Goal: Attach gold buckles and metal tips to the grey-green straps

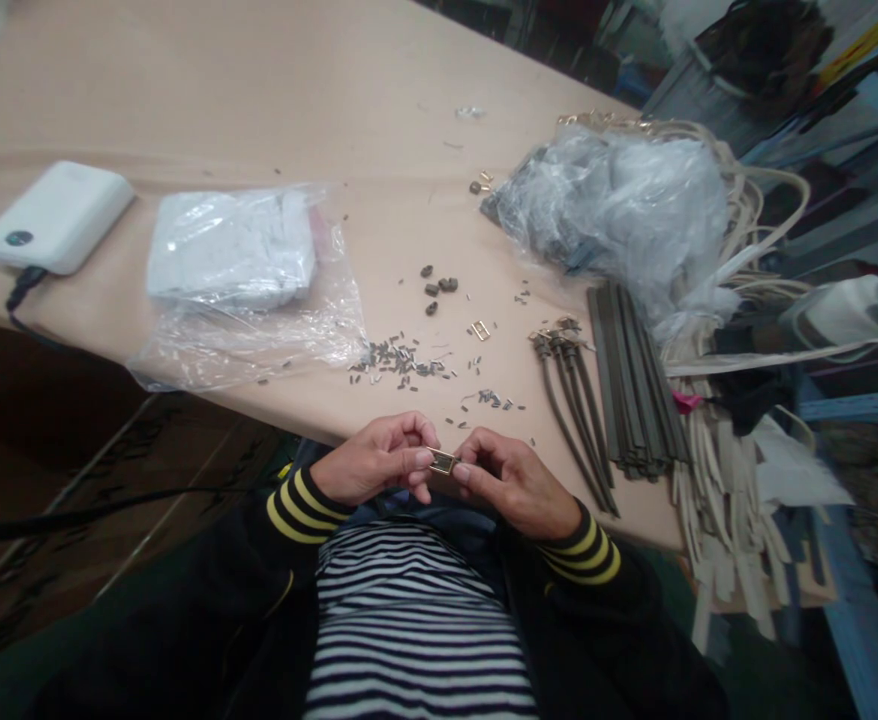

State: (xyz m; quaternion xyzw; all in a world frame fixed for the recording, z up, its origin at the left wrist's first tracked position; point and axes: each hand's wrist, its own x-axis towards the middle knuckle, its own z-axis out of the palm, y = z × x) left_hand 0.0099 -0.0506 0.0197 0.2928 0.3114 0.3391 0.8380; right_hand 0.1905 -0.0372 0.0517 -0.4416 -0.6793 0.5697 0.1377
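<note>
Between my two hands, just off the table's front edge, is a small gold-coloured rectangular buckle (443, 461). My left hand (383, 460) pinches its left end between thumb and fingers. On the opposite end, the thumb and forefinger of my right hand (518, 480) are closed. Fingertips cover both ends of the buckle. Beyond my hands lies a scatter of tiny dark metal pins (401, 358). A similar gold buckle (480, 330) rests flat on the table past my right hand, with several dark metal pieces (432, 290) farther back.
Dark straps with buckles fitted (570, 400) and a stack of plain dark straps (634, 390) lie at right. Behind them sit a clear plastic bag (619, 200) and pale straps (731, 500). Leftward are a plastic-wrapped white packet (229, 245) and a white power bank (60, 215) with a cable.
</note>
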